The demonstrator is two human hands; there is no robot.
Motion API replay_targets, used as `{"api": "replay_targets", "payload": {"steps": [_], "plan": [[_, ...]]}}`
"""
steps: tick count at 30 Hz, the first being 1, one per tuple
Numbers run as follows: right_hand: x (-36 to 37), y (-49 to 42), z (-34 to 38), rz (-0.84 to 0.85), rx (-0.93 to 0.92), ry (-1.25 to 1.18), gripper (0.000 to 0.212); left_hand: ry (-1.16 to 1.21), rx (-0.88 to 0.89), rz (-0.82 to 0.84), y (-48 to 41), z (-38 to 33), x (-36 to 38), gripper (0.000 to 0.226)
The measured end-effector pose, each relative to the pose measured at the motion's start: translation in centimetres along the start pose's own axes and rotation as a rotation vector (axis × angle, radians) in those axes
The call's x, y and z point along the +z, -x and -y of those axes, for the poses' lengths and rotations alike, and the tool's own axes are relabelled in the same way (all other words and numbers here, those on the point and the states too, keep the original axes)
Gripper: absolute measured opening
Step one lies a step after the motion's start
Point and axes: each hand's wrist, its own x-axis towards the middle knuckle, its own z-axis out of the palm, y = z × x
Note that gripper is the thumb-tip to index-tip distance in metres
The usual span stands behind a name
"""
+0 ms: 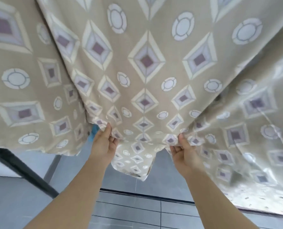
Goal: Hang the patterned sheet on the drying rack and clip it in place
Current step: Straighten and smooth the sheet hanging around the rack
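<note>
The patterned sheet (145, 66) is beige with white diamonds, purple squares and pale rings, and it fills most of the head view, hanging down in front of me. My left hand (104, 142) pinches its lower edge at centre left. My right hand (184, 154) pinches the same edge about an arm's width to the right. A loose corner of the sheet (137, 162) droops between the two hands. The rack's top is hidden by the cloth, and no clips are visible.
A dark slanted bar (21, 169), likely a leg of the rack, runs across the lower left. Grey floor tiles (129, 210) lie below my arms. Something blue (93, 133) peeks out behind my left hand. Bright light shines through the sheet at right.
</note>
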Motion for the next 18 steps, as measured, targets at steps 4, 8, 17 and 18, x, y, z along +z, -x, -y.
{"api": "replay_targets", "payload": {"steps": [4,8,17,18], "plan": [[-1.2,-2.5,-1.6,0.074,-0.037,-0.03,0.01,0.066,0.081,0.092,-2.0,1.5,-1.1,0.02],[-1.6,-5.0,-2.3,0.168,-0.103,-0.082,0.017,0.137,0.144,0.18,-4.9,2.5,-2.4,0.011],[-3.6,-8.4,-3.8,0.415,-0.231,-0.1,0.027,0.191,0.283,0.324,-8.4,5.3,-3.6,0.013],[-3.7,-8.7,-4.1,0.434,-0.246,-0.1,0.035,0.18,0.296,0.338,-8.7,5.2,-3.8,0.018]]}}
